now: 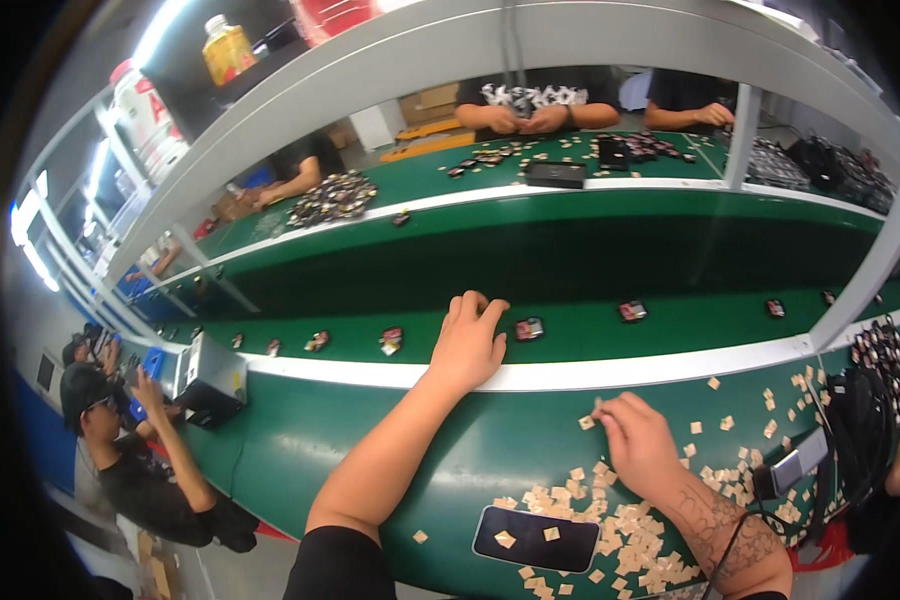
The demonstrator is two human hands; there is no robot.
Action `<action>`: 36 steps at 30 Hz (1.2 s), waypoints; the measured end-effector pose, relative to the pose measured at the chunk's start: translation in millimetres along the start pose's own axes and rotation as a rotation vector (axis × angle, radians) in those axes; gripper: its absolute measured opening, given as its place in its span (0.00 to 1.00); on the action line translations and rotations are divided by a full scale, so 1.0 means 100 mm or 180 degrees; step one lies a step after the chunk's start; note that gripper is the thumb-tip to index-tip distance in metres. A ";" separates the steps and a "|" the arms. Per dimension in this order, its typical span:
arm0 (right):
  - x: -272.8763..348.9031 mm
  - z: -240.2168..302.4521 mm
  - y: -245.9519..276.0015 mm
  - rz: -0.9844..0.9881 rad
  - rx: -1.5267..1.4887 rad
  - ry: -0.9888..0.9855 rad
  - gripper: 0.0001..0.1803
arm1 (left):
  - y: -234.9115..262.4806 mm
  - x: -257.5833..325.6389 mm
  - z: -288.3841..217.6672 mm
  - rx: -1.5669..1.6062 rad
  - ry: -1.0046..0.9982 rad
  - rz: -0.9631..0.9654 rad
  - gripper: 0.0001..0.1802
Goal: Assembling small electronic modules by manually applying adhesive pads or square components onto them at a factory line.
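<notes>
My left hand (470,342) reaches over the green conveyor belt (580,350), fingers apart and slightly bent, with nothing visible in them. Just right of its fingertips lies a small dark electronic part with red and pale patches (529,328). Above the green worktop, my right hand (638,440) pinches a small beige square piece (587,422) between thumb and fingertips. Many similar beige squares (645,540) lie heaped below that hand. A dark-screened phone (535,540) lies by the heap with a couple of squares on it.
More dark parts (391,340) are spaced along the belt. A white rail (370,375) divides belt from worktop. At right lie a grey box-shaped device (798,462) and black cables (855,410). A metal box (210,378) stands left. Co-workers (535,105) sit across the line.
</notes>
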State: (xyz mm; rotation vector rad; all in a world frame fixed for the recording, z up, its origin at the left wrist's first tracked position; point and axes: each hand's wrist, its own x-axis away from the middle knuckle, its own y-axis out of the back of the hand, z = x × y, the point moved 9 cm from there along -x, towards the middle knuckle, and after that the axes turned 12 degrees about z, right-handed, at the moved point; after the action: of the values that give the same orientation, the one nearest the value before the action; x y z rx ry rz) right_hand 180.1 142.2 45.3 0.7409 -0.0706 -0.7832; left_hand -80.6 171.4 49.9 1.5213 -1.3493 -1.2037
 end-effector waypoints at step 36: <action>0.05 0.27 -0.29 0.0728 0.1262 0.0112 0.13 | -0.34 0.95 -1.06 0.1511 -0.1391 0.0822 0.28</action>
State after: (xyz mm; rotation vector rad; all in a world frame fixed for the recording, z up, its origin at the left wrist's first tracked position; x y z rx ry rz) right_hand 156.6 109.4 46.2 1.1005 -0.2801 -0.5411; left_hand 30.4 78.4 31.1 1.3693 -2.1740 -1.1392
